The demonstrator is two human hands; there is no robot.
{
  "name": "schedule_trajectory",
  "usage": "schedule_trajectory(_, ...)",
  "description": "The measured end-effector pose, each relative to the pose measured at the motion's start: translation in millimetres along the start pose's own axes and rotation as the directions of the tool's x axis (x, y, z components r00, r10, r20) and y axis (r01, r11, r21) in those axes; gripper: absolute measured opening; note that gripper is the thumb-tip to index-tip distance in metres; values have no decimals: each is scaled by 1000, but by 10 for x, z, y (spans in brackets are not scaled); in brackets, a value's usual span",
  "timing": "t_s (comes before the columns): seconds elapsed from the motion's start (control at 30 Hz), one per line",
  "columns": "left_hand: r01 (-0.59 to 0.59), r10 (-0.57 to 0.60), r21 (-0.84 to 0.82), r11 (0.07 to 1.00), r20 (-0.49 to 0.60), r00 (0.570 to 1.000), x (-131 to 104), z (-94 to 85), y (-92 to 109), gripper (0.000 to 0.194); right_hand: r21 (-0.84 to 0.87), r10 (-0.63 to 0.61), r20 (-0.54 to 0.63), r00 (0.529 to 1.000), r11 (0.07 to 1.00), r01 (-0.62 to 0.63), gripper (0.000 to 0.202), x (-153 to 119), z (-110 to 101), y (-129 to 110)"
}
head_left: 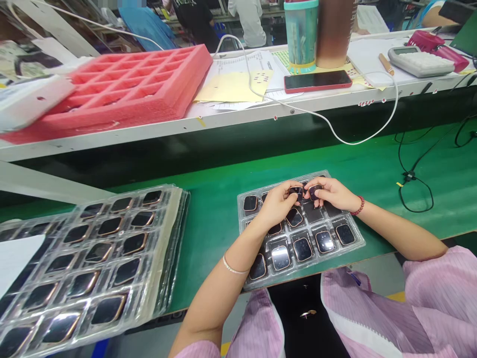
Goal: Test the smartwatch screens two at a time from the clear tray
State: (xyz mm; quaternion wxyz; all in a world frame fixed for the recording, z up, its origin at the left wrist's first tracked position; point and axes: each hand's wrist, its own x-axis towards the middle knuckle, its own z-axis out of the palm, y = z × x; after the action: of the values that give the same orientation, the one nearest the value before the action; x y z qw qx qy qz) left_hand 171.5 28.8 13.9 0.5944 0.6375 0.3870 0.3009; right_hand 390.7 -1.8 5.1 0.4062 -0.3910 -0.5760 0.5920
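A clear plastic tray (278, 281) lies on the green bench, its pockets holding several square smartwatch faces with gold rims. Above its back rows, my left hand (280, 203) pinches one smartwatch face (297, 191) between thumb and fingers. Close beside it, my right hand (333, 193) grips another smartwatch face (315, 192) by its edges. Under my right hand, pockets (314, 213) in the middle row show no watch. Nearer me, the front row includes a watch face (302, 248) lying screen up. My left forearm hides part of the tray's left side.
Left of me stands a stack of clear trays (164, 268) filled with watch faces. On the shelf (238, 112) are a pink foam tray (194, 74), papers, a phone (318, 81), a green cup (301, 35) and a calculator (421, 61). A white cable (350, 143) droops over its edge.
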Motion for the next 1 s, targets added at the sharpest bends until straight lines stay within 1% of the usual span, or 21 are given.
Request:
schedule_trajectory(0.1, -26, 27, -55, 998, 16, 1000, -5, 6, 28, 26, 1, -17, 16, 1000, 1000, 17, 29, -2, -7, 9)
schedule_trajectory(0.17, -39, 41, -81, 996, 23, 999, -6, 10, 44, 24, -24, -30, 26, 999, 999, 31, 28, -3, -10, 19)
schedule_trajectory(0.23, -42, 42, -81, 996, 5, 999, -5, 11, 47, 25, -64, -60, 25, 998, 996, 62, 27, -3, -8, 26)
schedule_trajectory(0.33, -50, 49, -19, 999, -45, 998, -4, 6, 32, 38, -93, -104, 19, 994, 990, 106, 41, -2, -2, 24)
schedule_trajectory(0.37, -54, 54, 16, 998, -58, 997, -5, 4, 28, 39, -84, -98, 16, 995, 992, 99, 42, -2, -1, 21)
schedule_trajectory(0.43, -56, 61, 75, 996, -62, 996, -8, 1, 25, 33, -47, -59, 7, 998, 997, 59, 34, -1, -1, 15)
schedule_trajectory(0.53, -31, 33, 67, 997, -32, 999, -10, 1, 34, 25, -18, -32, -10, 999, 999, 32, 23, -3, -6, 5)
schedule_trajectory(0.63, 35, -34, 20, 999, -26, 999, -4, 1, 38, 32, -28, -55, 3, 999, 998, 55, 25, -8, -12, -2)
schedule_trajectory(0.7, 48, -48, 10, 999, -29, 998, 1, 0, 32, 39, -16, -57, 25, 998, 998, 57, 30, -11, -15, -5)
schedule_trajectory(0.8, -14, 15, 24, 1000, -35, 999, 6, -3, 16, 39, 11, -37, 45, 998, 999, 37, 33, -9, -18, 1)
schedule_trajectory(0.93, -48, 50, 50, 998, -44, 998, 7, -8, -4, 28, 4, -45, 58, 997, 999, 44, 34, 0, -26, 34)
schedule_trajectory(1.0, -75, 78, 68, 995, -48, 996, 7, -8, -8, 32, 4, -70, 75, 995, 998, 70, 40, 4, -32, 53)
